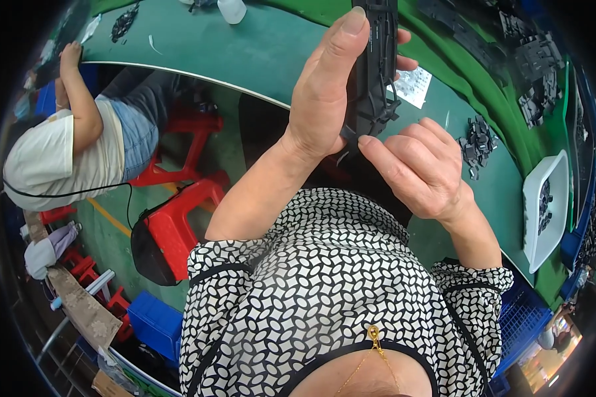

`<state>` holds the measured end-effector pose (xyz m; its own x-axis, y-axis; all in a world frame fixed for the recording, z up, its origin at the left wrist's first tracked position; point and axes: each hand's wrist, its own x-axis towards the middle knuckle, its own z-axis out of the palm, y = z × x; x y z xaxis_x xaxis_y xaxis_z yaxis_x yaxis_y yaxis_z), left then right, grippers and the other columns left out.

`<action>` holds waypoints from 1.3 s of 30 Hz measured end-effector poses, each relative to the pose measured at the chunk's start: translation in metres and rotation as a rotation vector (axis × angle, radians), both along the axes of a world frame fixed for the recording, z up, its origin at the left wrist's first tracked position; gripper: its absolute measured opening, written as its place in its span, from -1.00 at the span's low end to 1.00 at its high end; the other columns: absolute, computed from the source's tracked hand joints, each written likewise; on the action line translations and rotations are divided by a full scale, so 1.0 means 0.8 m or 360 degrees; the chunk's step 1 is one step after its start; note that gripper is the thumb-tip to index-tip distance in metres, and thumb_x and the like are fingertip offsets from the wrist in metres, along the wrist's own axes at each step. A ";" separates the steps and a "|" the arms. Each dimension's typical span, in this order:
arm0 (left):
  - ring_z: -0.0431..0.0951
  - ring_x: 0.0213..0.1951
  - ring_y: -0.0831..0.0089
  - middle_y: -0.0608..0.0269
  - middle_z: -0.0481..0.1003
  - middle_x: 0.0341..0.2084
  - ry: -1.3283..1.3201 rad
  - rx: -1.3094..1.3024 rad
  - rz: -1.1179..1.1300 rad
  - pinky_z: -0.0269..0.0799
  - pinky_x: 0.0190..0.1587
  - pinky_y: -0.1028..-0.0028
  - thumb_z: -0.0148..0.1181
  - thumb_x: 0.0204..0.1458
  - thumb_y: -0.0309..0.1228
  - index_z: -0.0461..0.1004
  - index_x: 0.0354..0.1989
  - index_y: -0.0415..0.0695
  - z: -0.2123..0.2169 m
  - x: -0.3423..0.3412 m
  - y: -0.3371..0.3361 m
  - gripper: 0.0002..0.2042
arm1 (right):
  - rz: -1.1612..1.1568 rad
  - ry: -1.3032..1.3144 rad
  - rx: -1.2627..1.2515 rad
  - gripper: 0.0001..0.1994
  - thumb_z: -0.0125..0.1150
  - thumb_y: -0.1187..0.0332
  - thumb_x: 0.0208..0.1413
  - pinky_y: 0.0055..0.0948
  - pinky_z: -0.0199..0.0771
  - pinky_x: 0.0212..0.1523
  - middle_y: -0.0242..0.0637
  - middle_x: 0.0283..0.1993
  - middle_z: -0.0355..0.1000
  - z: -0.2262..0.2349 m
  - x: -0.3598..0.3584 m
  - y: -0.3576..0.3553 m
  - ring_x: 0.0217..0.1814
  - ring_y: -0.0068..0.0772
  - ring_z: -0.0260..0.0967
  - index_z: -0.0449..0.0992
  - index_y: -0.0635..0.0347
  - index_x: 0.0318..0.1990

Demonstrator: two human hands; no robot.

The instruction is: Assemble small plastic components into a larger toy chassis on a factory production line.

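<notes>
The long black plastic part (376, 73) is held up in front of the person, seen across the near edge of the tabletop (245, 53), its long axis pointing away from the body. The left hand (324, 89) wraps it, thumb and fingers on opposite sides. The right hand (417, 165) is curled by its near end; whether its fingertips pinch anything cannot be told.
</notes>
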<state>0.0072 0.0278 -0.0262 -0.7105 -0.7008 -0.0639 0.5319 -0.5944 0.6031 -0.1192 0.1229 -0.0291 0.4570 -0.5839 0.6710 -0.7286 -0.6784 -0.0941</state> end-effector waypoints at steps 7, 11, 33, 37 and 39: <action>0.48 -0.12 0.43 0.08 0.45 -0.13 0.0042 -0.0116 0.0103 0.47 -0.12 0.51 -0.06 0.17 0.08 0.21 0.17 -0.31 -0.003 -0.002 0.000 -0.35 | -0.0208 -0.0339 0.0250 -0.75 0.29 0.47 -0.18 -0.51 0.19 -0.58 -0.38 -0.50 0.34 0.002 0.003 0.014 -0.56 -0.48 0.27 0.53 0.30 -0.27; 0.45 -0.02 0.35 0.05 0.36 0.02 -0.0197 -0.0522 0.0460 0.46 -0.06 0.42 -0.02 0.14 0.10 0.17 0.20 -0.32 0.003 -0.005 0.008 -0.30 | -0.0362 -0.1819 0.1653 -0.83 0.18 0.37 0.18 -0.68 0.23 -0.53 -0.48 -0.51 0.38 0.010 0.016 0.033 -0.51 -0.75 0.25 0.52 0.34 -0.29; 0.45 0.03 0.15 -0.08 0.32 0.09 -0.0046 -0.0260 0.0133 0.41 0.09 0.21 -0.31 0.23 0.09 0.16 0.21 -0.30 -0.007 -0.006 -0.007 -0.34 | -0.0188 -0.2333 0.2203 -0.79 0.10 0.33 0.23 -0.71 0.12 -0.58 -0.50 -0.57 0.31 0.002 0.018 0.043 -0.59 -0.74 0.16 0.52 0.30 -0.33; 0.44 0.05 0.03 -0.09 0.38 0.06 0.0110 0.0224 0.0072 0.44 0.04 0.06 -0.44 0.26 0.07 0.18 0.21 -0.21 0.015 0.004 -0.045 -0.39 | -0.0091 -0.2531 0.2066 -0.83 0.10 0.38 0.23 -0.71 0.15 -0.55 -0.46 -0.56 0.31 -0.002 0.004 0.076 -0.57 -0.72 0.15 0.51 0.33 -0.30; 0.49 -0.04 0.09 -0.01 0.47 -0.10 0.0102 0.0276 0.0131 0.49 -0.06 0.07 -0.34 0.25 0.08 0.29 0.09 -0.12 0.031 0.001 -0.074 -0.46 | -0.0129 -0.2584 0.2024 -0.83 0.11 0.38 0.22 -0.71 0.16 -0.54 -0.45 -0.56 0.31 -0.002 -0.002 0.087 -0.56 -0.72 0.16 0.51 0.33 -0.30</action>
<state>0.0082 -0.0316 -0.0011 -0.6577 -0.7392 -0.1451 0.6171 -0.6392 0.4589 -0.1209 0.1928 -0.0305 -0.0527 -0.9317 -0.3594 0.4669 0.2952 -0.8336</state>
